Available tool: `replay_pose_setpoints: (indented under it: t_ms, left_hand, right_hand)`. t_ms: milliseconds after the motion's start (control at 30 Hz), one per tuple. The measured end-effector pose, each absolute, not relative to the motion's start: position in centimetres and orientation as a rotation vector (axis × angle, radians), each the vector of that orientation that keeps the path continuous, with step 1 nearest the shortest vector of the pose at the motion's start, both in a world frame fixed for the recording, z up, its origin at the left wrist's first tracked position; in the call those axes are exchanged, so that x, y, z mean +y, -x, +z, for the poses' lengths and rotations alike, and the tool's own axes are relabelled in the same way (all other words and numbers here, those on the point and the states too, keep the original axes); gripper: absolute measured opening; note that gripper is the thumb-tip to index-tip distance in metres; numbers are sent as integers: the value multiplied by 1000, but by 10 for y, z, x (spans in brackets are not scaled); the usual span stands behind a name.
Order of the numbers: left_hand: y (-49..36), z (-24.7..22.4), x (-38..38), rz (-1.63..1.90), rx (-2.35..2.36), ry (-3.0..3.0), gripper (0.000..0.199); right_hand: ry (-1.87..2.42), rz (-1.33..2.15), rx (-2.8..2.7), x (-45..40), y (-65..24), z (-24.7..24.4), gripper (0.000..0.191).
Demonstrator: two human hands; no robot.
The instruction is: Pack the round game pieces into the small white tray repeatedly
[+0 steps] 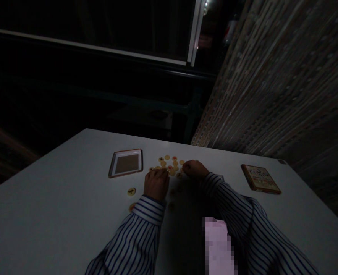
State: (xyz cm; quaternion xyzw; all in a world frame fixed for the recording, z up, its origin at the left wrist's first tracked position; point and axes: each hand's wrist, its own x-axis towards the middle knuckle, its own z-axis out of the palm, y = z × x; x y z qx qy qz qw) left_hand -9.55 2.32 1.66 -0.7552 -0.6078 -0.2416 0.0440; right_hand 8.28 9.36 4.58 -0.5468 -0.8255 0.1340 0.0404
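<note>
Several round, flat, cream-coloured pieces (163, 163) lie in a loose cluster near the middle of the white table (77, 198). Some carry red or black marks. My left hand (156, 184) is at the cluster's near left edge, its fingers curled down; what they hold, if anything, is hidden. At the cluster's right edge is my right hand (195, 169), fingers pinched together at the pieces, with their tips too dark to make out. One piece with a black mark (131, 191) lies apart, left of my left hand. A few more pieces sit in shadow between my forearms.
An open shallow tray (142, 162) with a brown inside stands left of the pieces. On the right lies a flat printed box or lid (261, 178). A beaded curtain (243, 95) hangs behind the table's right side. A pixelated pink patch covers the near edge.
</note>
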Motion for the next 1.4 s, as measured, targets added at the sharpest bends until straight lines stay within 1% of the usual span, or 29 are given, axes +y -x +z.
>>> replay_pose_setpoints:
  t_ms: [233,533,1033,1133,1200,1300,1400]
  left_hand:
    - [92,19,20,-684,-1845,2293,23]
    - [91,22,19,-736,-1831,2303,18]
    - [92,21,20,-772,-1779,2298,18]
    - [94,22,20,-883,-1802,2283,18]
    - [95,22,22,-1019,-1818,2303,18]
    - [97,24,22,-1336,-1839,2308,20]
    - [96,29,21,-1764,-1940,2201,23]
  right_hand:
    - [1670,386,-2566,94,-82,44,26]
    - [1679,362,-2534,93,-85,49,28]
    - [1588,319,-2427,85,-86,60,27]
    - [1559,323,-2401,84,-86,61,26]
    - [1536,332,-2386,84,-87,61,25]
    - [1490,344,-2373,84,-86,61,23]
    - [1409,357,-2360,83,-83,62,22]
